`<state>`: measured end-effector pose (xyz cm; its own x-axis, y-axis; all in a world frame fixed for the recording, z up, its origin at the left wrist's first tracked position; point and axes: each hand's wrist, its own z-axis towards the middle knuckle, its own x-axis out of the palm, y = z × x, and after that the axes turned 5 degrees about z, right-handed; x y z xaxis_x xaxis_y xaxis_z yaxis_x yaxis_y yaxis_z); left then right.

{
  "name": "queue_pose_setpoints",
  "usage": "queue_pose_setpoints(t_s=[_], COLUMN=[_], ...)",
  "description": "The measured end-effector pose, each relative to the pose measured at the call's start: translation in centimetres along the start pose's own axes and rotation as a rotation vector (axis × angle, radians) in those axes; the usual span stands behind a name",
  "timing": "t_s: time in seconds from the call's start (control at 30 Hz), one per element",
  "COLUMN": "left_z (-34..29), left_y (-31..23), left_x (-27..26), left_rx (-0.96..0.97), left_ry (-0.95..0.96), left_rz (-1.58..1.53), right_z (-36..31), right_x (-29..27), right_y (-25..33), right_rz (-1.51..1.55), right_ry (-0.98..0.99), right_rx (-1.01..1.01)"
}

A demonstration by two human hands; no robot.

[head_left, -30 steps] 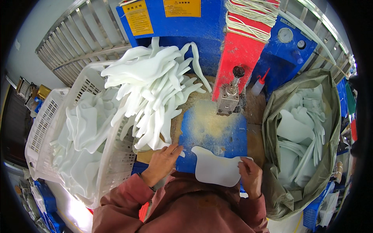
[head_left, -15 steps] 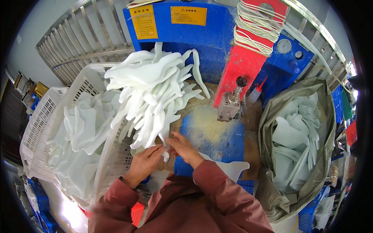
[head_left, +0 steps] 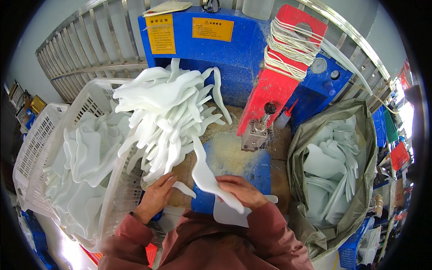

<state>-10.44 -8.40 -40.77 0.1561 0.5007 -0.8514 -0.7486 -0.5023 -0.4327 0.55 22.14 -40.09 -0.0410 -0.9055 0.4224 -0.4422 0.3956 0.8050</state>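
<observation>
My right hand [head_left: 243,191] is closed on a long, wavy white piece [head_left: 206,171], thin and foam-like, tilted over the front of a blue board [head_left: 261,168]. My left hand [head_left: 155,197] is at the lower end of a heap of similar white pieces [head_left: 164,105]. Its fingers are closed on the end of a shorter-looking curved strip [head_left: 184,189], whose other end points right. Below my right hand, a broader flat white piece [head_left: 229,215] lies at the board's near edge, partly covered by the held piece and my sleeve.
A blue machine [head_left: 247,45] has a cord-wrapped red arm [head_left: 254,101] ending in a metal block [head_left: 255,137] above the dusty board. White crates [head_left: 92,105] with flat white pieces stand left. A grey-green sack [head_left: 294,157] of white pieces stands right. Behind the block is a red-tipped bottle [head_left: 282,119].
My right hand has moved right, drawing the long wavy piece away from the heap. My left hand has shifted slightly left and down, apart from the right. The whole view has shifted slightly.
</observation>
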Motion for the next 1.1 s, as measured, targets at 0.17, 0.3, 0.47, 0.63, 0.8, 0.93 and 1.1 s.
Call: queue_pose_setpoints(t_s=[0.17, 0.3, 0.47, 0.63, 0.8, 0.93, 1.1], left_z=[-1.3, -1.6, -1.6, -1.4, -0.7, 0.0, 1.4], left_y=[-4.3, -7.4, -8.9, -10.7, -11.9, -10.6, -8.5], left_x=[-1.4, 1.6, 5.5, 7.7, 7.5, 6.9, 7.5], left_rx=[-0.312, -0.694, -0.808, -0.867, -0.951, -0.789, -0.616], left_ry=[0.079, 0.214, 0.236, 0.204, 0.215, 0.179, 0.190], left_rz=[-0.360, -1.451, -1.396, -1.464, -1.446, -1.188, -0.928], right_z=[-7.9, -10.6, -12.2, -12.6, -12.3, -12.5, -11.8], right_x=[-0.5, 0.1, 2.3, 4.1, 3.5, 2.1, 0.7], right_y=[-0.1, -2.0, -3.4, -4.3, -4.9, -4.7, -4.4], right_rz=[-0.419, -0.398, -0.973, -1.220, -1.331, -1.360, -1.405], right_ry=[-0.063, 0.182, -0.142, -0.248, -0.299, -0.281, -0.289], right_rx=[-0.028, 0.009, -0.279, -0.601, -0.572, -0.571, -0.546])
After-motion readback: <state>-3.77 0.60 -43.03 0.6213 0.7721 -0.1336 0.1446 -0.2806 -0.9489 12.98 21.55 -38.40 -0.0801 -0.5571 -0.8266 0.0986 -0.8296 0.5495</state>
